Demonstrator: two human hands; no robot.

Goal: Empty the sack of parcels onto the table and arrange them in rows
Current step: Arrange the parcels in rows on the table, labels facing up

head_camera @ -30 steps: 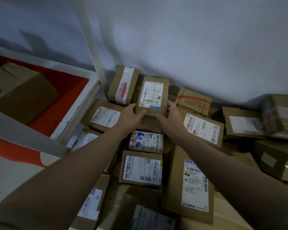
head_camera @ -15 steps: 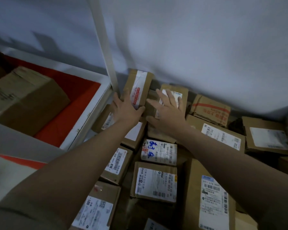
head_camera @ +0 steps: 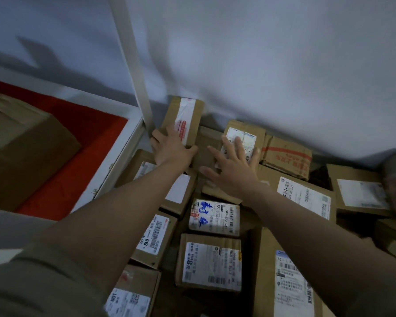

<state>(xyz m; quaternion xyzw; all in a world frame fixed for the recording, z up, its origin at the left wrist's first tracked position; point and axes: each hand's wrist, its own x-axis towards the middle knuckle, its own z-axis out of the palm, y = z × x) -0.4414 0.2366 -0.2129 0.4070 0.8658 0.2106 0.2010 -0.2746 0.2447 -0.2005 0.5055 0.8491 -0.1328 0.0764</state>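
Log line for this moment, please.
left hand: flat on taped parcel | right hand: flat on labelled parcel | rows: unfinished

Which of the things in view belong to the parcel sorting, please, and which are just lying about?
Part of the job:
left hand on the white-taped parcel
right hand flat on the labelled parcel
blue-marked parcel
red-taped parcel

Lying about:
large box on the red tray
white post
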